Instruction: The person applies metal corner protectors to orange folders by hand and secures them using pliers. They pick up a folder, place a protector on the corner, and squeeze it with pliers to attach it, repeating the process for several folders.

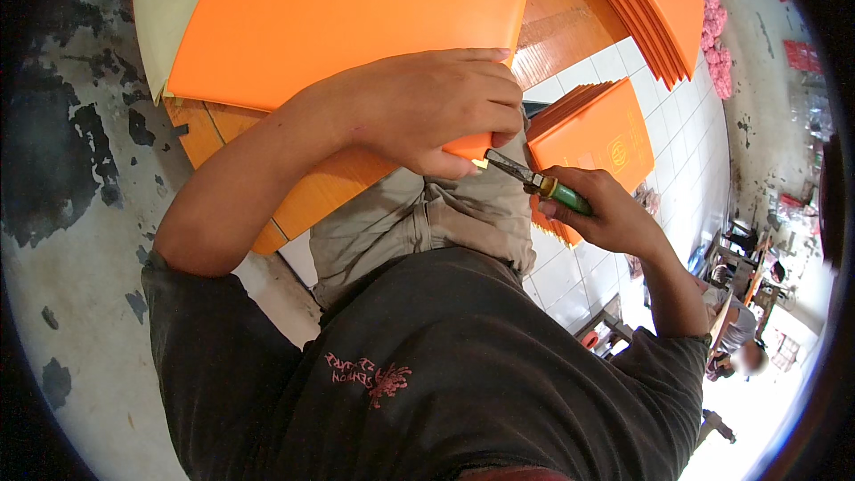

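Observation:
My left hand (459, 102) rests over the near right corner of a large orange cover (356, 9), fingers curled round its edge and thumb underneath. A small yellowish piece shows at that corner, just below my thumb and fingers. My right hand (610, 209) is closed round the green handles of a pair of pliers (567, 196). Their metal jaws point left and lie at the yellowish corner piece; whether they grip it I cannot tell. Part of the cover's edge is hidden under my left hand.
A wooden table (325, 191) bears the cover. Stacked orange folders (592, 134) stand beside my right leg, with another orange stack (659, 0) farther back. Pink bundles (717, 62) lie behind that one. White floor tiles (570, 281) show at right; a person (735, 330) sits farther off.

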`<state>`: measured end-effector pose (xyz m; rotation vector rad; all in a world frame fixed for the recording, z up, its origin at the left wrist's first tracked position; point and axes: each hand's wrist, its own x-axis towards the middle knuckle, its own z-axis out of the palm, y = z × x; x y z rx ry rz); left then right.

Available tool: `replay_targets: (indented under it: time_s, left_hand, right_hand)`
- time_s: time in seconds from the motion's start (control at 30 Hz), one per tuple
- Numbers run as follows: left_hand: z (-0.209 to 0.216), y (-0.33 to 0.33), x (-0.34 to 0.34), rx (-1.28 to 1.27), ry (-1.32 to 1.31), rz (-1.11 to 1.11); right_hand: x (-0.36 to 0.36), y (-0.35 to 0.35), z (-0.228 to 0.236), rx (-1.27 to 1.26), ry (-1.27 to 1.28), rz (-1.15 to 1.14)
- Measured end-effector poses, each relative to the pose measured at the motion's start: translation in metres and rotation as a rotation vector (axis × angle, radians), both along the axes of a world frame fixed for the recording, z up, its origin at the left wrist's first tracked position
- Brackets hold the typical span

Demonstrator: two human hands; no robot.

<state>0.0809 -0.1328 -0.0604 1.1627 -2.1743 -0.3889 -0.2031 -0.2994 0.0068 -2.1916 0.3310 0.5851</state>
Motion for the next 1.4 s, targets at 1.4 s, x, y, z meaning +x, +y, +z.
replay_targets:
  time_s: [1.4]
  left_hand:
    - [-0.001,0.0,0.001,0.008,-0.007,-0.006]
  right_hand:
    - [0.009,0.003,-0.003,-0.041,0.14,-0.055]
